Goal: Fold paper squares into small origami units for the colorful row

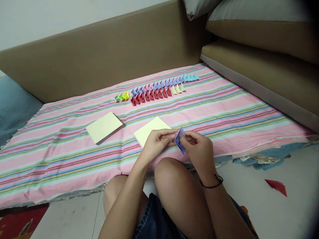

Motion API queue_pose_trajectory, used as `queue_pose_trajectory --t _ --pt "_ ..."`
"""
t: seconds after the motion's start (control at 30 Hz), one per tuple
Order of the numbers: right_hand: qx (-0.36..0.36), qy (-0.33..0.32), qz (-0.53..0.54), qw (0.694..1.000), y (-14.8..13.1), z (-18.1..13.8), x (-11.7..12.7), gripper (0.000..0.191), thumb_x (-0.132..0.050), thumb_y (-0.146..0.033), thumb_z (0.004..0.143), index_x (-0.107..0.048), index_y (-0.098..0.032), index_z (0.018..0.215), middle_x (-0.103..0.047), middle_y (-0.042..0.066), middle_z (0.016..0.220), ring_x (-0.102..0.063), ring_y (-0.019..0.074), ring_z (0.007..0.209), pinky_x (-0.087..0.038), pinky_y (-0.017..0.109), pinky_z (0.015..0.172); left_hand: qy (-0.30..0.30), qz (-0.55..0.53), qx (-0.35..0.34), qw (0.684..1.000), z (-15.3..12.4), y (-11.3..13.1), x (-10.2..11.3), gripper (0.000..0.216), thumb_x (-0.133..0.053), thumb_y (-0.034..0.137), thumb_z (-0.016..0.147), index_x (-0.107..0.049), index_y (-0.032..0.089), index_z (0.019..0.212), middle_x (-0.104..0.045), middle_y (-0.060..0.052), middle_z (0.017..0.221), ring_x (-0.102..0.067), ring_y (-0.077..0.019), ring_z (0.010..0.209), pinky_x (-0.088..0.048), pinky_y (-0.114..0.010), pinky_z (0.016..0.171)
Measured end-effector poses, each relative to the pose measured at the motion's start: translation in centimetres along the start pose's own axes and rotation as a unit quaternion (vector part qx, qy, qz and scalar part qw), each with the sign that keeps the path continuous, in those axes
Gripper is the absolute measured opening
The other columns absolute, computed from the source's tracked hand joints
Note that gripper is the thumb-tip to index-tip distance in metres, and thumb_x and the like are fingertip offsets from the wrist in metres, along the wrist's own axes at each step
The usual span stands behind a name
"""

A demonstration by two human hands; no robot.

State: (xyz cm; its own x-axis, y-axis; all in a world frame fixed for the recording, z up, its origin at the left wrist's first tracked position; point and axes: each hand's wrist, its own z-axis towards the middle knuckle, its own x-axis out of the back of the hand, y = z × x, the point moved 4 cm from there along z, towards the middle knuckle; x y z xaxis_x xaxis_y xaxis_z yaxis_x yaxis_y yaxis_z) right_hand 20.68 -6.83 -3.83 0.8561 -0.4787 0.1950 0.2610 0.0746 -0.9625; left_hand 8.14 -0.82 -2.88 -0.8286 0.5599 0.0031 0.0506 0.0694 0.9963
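Observation:
Both hands meet over my knees, pinching a small folded purple paper piece [179, 139]. My left hand [157, 143] grips its left edge with curled fingers. My right hand [199, 149], with a black band at the wrist, holds its right side. Just beyond the hands lies a pale yellow paper stack [149, 132] on the striped cloth [74, 156]. A second yellow stack [104, 127] lies further left.
Two rows of small folded paper pieces [157, 89] in green, purple, red, yellow and blue line the far part of the cloth. A brown sofa base [99, 56] stands behind, cushions at the right. A red folded paper [276, 186] lies on the floor at right.

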Motion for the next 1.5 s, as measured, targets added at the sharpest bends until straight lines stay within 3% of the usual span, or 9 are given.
queue_pose_trajectory --t 0.2,0.33,0.43,0.57,0.67,0.87,1.03,1.27,1.5 --pt "0.017 0.035 -0.067 0.997 -0.6 -0.1 0.4 0.018 -0.058 -0.03 0.08 -0.067 -0.019 0.069 -0.067 0.002 0.062 -0.065 0.017 0.058 -0.049 0.025 0.055 -0.009 -0.044 0.0 0.999 0.1 -0.2 -0.5 0.034 -0.072 0.031 0.07 -0.071 0.018 0.101 -0.073 -0.006 0.095 -0.067 -0.0193 0.084 -0.053 -0.031 0.078" --pt "-0.021 -0.02 0.022 0.999 -0.2 0.1 0.0 0.011 -0.061 -0.022 0.074 -0.069 -0.017 0.08 -0.071 0.004 0.072 -0.068 0.0191 0.067 -0.053 0.026 0.061 0.008 -0.07 -0.003 0.998 0.3 -0.6 -0.3 0.034 -0.074 0.028 0.068 -0.072 0.017 0.099 -0.074 -0.006 0.087 -0.067 -0.0181 0.079 -0.052 -0.03 0.079" --pt "-0.044 -0.057 0.09 0.993 0.0 0.1 -0.3 0.022 -0.063 -0.017 0.069 -0.068 -0.015 0.09 -0.072 0.005 0.08 -0.069 0.0202 0.075 -0.055 0.027 0.068 0.029 -0.063 -0.011 0.998 0.3 -0.7 0.1 0.032 -0.075 0.026 0.067 -0.073 0.017 0.097 -0.074 -0.006 0.085 -0.067 -0.0177 0.079 -0.052 -0.028 0.078" --pt "-0.032 -0.011 0.048 0.998 -0.3 -0.1 0.0 0.01 -0.062 -0.023 0.072 -0.068 -0.016 0.076 -0.071 0.004 0.071 -0.069 0.0194 0.067 -0.054 0.026 0.062 0.016 -0.062 -0.024 0.998 0.5 -0.8 0.1 0.031 -0.077 0.024 0.065 -0.073 0.016 0.094 -0.074 -0.007 0.088 -0.067 -0.018 0.079 -0.052 -0.028 0.079" --pt "-0.028 0.018 0.011 0.999 -0.5 -0.2 0.3 0.013 -0.061 -0.026 0.074 -0.067 -0.017 0.068 -0.069 0.003 0.064 -0.068 0.0192 0.062 -0.051 0.025 0.056 0.003 -0.082 -0.016 0.996 0.6 -1.0 -0.1 0.033 -0.078 0.025 0.062 -0.074 0.015 0.093 -0.074 -0.006 0.083 -0.068 -0.0183 0.075 -0.053 -0.03 0.078" --pt "-0.047 -0.055 0.104 0.992 -0.3 0.0 -0.4 0.013 -0.066 -0.021 0.068 -0.069 -0.016 0.079 -0.073 0.004 0.075 -0.07 0.0208 0.071 -0.055 0.027 0.066 0.042 -0.053 -0.019 0.998 0.5 -0.8 0.5 0.031 -0.08 0.022 0.059 -0.074 0.015 0.089 -0.074 -0.006 0.078 -0.068 -0.017 0.074 -0.053 -0.025 0.072" --pt "-0.023 0.003 0.045 0.999 -0.5 -0.2 0.1 0.01 -0.064 -0.026 0.073 -0.07 -0.017 0.071 -0.071 0.004 0.067 -0.069 0.0198 0.065 -0.053 0.025 0.058 0.02 -0.067 -0.013 0.997 0.4 -0.8 0.5 0.031 -0.081 0.023 0.057 -0.074 0.013 0.086 -0.074 -0.006 0.075 -0.068 -0.0166 0.069 -0.054 -0.027 0.073" --pt "-0.064 -0.072 0.146 0.985 0.0 -0.1 -0.3 0.018 -0.069 -0.02 0.067 -0.07 -0.015 0.083 -0.073 0.006 0.077 -0.07 0.0212 0.073 -0.056 0.03 0.07 0.035 -0.054 -0.015 0.998 0.5 -0.7 0.9 0.031 -0.082 0.021 0.054 -0.073 0.014 0.083 -0.073 -0.005 0.075 -0.067 -0.0157 0.07 -0.053 -0.026 0.072" --pt "-0.073 -0.081 0.201 0.974 0.5 0.2 -0.3 0.02 -0.067 -0.029 0.074 -0.067 -0.017 0.089 -0.072 0.006 0.084 -0.069 0.0197 0.081 -0.056 0.029 0.072 0.053 -0.027 -0.046 0.997 0.4 0.0 1.2 0.023 -0.079 0.018 0.058 -0.073 0.016 0.081 -0.071 -0.002 0.073 -0.064 -0.0117 0.067 -0.051 -0.022 0.068"
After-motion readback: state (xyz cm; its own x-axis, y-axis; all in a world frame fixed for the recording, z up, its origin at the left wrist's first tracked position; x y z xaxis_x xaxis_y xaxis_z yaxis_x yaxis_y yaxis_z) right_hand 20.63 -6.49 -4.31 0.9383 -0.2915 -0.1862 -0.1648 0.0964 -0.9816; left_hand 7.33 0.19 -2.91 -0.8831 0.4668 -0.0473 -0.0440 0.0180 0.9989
